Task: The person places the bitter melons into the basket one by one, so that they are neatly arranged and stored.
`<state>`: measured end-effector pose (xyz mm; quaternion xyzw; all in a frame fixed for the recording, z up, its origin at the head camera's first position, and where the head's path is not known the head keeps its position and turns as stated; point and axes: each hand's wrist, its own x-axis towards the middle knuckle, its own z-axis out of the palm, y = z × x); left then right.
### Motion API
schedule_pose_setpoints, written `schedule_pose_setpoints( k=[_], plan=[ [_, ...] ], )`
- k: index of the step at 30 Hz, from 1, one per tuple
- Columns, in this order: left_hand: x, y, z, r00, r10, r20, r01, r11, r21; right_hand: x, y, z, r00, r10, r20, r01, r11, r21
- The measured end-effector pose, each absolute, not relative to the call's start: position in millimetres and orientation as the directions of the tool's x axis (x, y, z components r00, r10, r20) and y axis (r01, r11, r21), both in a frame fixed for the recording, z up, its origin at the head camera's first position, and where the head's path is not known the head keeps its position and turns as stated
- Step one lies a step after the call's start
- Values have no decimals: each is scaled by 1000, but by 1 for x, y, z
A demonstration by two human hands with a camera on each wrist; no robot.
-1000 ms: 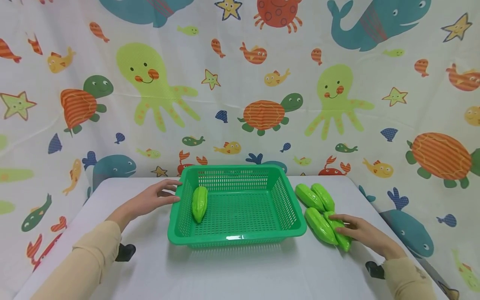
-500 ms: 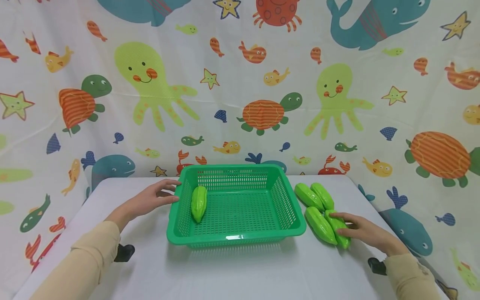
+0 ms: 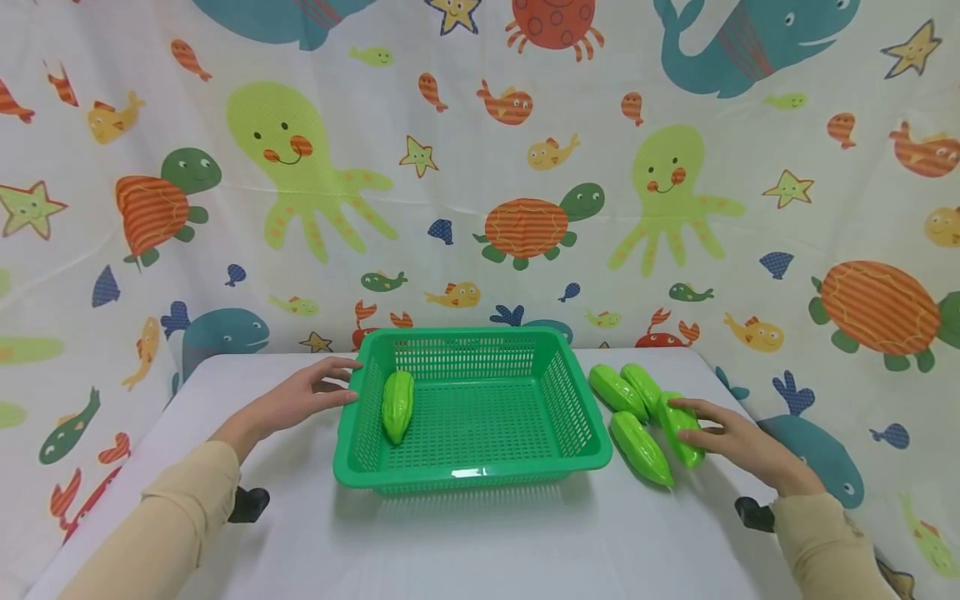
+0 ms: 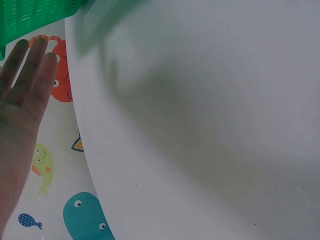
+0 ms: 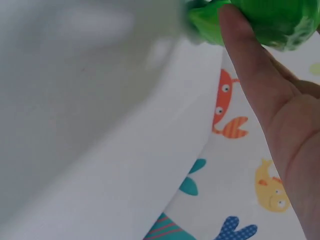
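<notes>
My right hand (image 3: 726,435) grips a glossy green bitter melon (image 3: 678,429) between thumb and fingers, to the right of the basket. In the right wrist view the thumb lies along the held melon (image 5: 280,20), and the other fingers are mostly hidden. The green plastic basket (image 3: 472,477) stands mid-table with one bitter melon (image 3: 398,407) inside near its left wall. My left hand (image 3: 306,393) has its fingertips at the basket's left rim, fingers spread and fairly straight.
Beside the basket's right wall lie three more bitter melons: one nearest the front (image 3: 641,450), one at the back left (image 3: 618,392) and one at the back right (image 3: 641,387). A sea-animal curtain (image 3: 465,283) hangs behind the white table (image 3: 480,550).
The right hand has lifted its bitter melon up and away from the front one, opening a gap between them. The left hand and basket hold still.
</notes>
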<state>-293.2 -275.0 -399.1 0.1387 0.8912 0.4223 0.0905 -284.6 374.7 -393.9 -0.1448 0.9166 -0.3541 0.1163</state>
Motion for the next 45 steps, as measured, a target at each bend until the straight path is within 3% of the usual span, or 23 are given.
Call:
schedule_pose_setpoints(
  k=[9,20,28,36,45],
  plan=[
    [-293,-275,-396,-945,324,-37,176,601,779,-296,359,-373,-965,-251,-73,-137,721,-679],
    [-294,-276,-396,-947,320,-40,171,603,779,-311,311,-336,-965,-260,-47,-136,641,-755],
    [-295,-277,-400,-945,324,-39,173,600,781,-324,270,-311,-967,-255,-19,-163,672,-722],
    [-295,-276,-403,-947,317,-47,161,600,784,-336,235,-306,-940,-341,25,-227,568,-791],
    [-296,-278,-405,-949,313,-48,162,609,776,-345,204,-309,-935,-350,47,-232,507,-830]
  ],
)
